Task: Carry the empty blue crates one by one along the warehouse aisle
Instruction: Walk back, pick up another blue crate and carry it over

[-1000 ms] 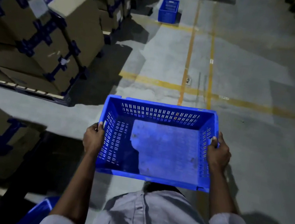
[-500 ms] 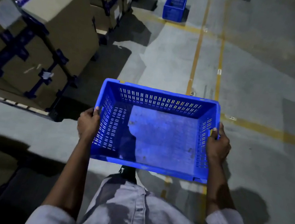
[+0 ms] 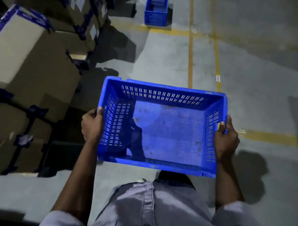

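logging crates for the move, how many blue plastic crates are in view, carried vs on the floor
blue plastic crate carried, gripped by left hand and right hand: 1
blue plastic crate on the floor ahead: 1
total: 2

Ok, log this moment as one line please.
phase: carry | blue crate: empty, held | left hand: grips left rim | right hand: grips right rim | second crate: on floor ahead
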